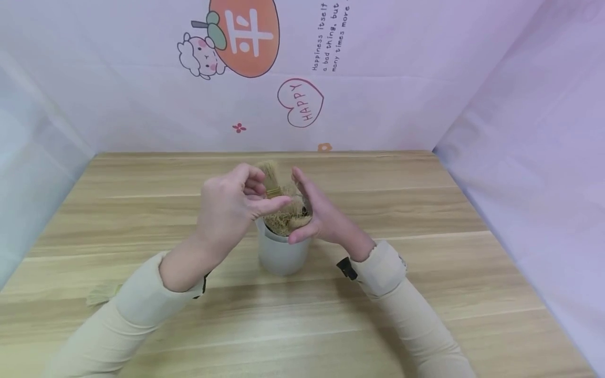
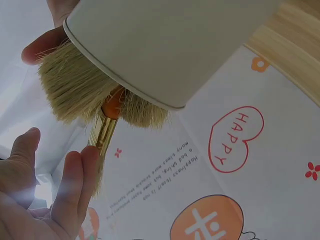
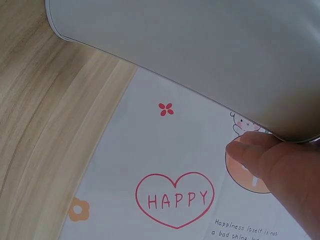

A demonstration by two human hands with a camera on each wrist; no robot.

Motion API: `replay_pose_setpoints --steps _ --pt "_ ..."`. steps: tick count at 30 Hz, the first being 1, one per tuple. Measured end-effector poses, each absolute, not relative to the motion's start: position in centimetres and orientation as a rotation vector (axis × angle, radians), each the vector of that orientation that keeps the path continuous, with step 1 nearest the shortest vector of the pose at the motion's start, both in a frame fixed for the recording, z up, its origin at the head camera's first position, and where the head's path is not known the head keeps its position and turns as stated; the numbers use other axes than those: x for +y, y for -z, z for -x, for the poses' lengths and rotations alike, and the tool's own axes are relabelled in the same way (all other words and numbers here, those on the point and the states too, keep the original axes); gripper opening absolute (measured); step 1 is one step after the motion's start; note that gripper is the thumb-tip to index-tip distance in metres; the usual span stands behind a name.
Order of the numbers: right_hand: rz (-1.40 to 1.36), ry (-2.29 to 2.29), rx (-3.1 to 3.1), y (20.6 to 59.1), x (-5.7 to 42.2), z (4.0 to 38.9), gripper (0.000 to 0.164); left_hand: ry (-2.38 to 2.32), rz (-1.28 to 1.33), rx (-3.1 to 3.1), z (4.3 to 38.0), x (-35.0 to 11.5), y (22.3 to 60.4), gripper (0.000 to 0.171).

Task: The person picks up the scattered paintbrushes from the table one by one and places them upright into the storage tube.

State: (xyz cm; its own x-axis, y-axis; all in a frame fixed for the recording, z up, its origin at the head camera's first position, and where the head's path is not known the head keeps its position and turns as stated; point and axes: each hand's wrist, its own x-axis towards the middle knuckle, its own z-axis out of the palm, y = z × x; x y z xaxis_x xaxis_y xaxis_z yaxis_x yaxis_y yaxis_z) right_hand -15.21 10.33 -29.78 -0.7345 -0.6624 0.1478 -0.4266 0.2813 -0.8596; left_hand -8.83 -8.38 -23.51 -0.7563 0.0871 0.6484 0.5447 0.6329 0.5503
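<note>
A white cylindrical cup (image 1: pixel 282 254) stands upright mid-table, holding several paintbrushes with their pale bristles (image 2: pixel 75 82) upward. One paintbrush (image 1: pixel 270 181) has a gold ferrule (image 2: pixel 103 131) and an orange handle that reaches into the cup. My left hand (image 1: pixel 231 202) is beside this brush; its fingertips are at the ferrule, while the thumb stands apart in the left wrist view. Around the cup's right rim my right hand (image 1: pixel 326 212) spreads thumb and fingers beside the bristles. Its fingers (image 3: pixel 265 155) are at the rim in the right wrist view. The handles inside the cup are hidden.
Another paintbrush (image 1: pixel 101 294) lies at the left on the wooden table (image 1: pixel 302 336), partly behind my left sleeve. A white printed cloth (image 1: pixel 378 105) hangs behind the table, with pale cloth at both sides.
</note>
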Motion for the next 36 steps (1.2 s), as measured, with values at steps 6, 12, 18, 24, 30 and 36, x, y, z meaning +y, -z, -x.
replay_pose_setpoints --steps 6,12,18,24,30,36 --pt "1.004 1.452 2.287 29.7 10.3 15.2 0.151 0.994 0.56 -2.261 8.5 -8.6 23.1 0.042" --pt "1.009 1.463 2.28 29.8 10.3 15.2 0.151 0.918 0.612 -2.246 8.3 -8.7 23.2 0.039" --pt "1.007 1.453 2.295 29.7 10.3 15.1 0.153 0.91 0.604 -2.247 8.1 -9.3 23.4 0.037" --pt "1.005 1.447 2.309 29.8 10.3 15.2 0.154 0.911 0.548 -2.277 8.1 -10.2 23.8 0.039" --pt "0.983 1.447 2.303 29.9 10.3 15.2 0.154 0.937 0.474 -2.317 8.0 -10.8 24.0 0.04" --pt "0.967 1.464 2.295 29.8 10.1 15.2 0.156 0.938 0.182 -2.548 8.2 -12.2 24.2 0.033"
